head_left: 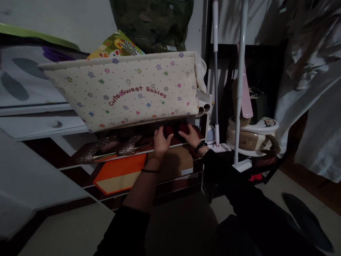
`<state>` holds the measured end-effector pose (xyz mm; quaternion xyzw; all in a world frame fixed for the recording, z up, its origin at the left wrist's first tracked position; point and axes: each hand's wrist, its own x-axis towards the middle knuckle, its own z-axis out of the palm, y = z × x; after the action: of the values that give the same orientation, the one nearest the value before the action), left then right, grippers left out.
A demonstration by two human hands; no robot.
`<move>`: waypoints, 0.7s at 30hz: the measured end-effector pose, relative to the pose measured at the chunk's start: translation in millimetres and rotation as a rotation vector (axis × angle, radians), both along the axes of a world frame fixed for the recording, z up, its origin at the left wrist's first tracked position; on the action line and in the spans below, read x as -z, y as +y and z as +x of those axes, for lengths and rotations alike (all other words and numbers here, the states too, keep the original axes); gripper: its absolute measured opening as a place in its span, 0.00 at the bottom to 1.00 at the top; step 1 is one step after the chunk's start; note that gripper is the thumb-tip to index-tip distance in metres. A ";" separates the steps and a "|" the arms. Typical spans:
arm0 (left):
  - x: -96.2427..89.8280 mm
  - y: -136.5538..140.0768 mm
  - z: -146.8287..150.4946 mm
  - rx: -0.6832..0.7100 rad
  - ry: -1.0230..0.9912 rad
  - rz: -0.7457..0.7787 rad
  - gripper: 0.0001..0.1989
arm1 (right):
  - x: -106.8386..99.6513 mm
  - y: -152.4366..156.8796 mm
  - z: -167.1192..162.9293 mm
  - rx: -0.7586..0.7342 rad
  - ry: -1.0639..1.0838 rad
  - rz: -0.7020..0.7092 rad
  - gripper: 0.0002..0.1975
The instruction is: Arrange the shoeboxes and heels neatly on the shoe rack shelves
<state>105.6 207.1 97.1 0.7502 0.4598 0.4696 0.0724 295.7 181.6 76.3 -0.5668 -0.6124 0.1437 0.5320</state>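
Note:
On the upper shelf (174,143) of the rack, two dark red shoes (168,130) sit side by side with their ends toward me. My left hand (162,141) closes on the left one, its thumb along the near end. Around the outer side of the right red shoe (183,127) curls my right hand (191,136), thumb and fingers on it. The shoes' far parts are lost in shadow under the basket. To the left on that shelf lies a pair of glittery shoes (128,149).
A fabric basket (144,89) printed with stars overhangs the shelf. Below are an orange box (119,174) and a brown cardboard box (176,163). A flat mop (216,89), another white pole (239,81) and a lidded pot (245,140) stand at right.

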 end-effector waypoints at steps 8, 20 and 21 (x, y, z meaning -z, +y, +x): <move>27.4 7.9 -0.8 0.128 -0.232 -0.268 0.43 | 8.2 -1.6 -3.8 -0.016 0.113 -0.018 0.45; 39.9 -31.2 -54.7 0.187 -0.421 -0.174 0.40 | 33.2 -84.1 -61.3 0.255 -0.112 0.328 0.26; 42.1 -37.4 -70.7 0.141 -0.415 -0.121 0.37 | 35.6 -90.3 -75.0 0.193 -0.164 0.339 0.24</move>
<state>34.9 169.7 55.0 0.6622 0.4088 0.5792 0.2427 220.7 91.4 40.7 -0.5351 -0.6119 -0.0594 0.5794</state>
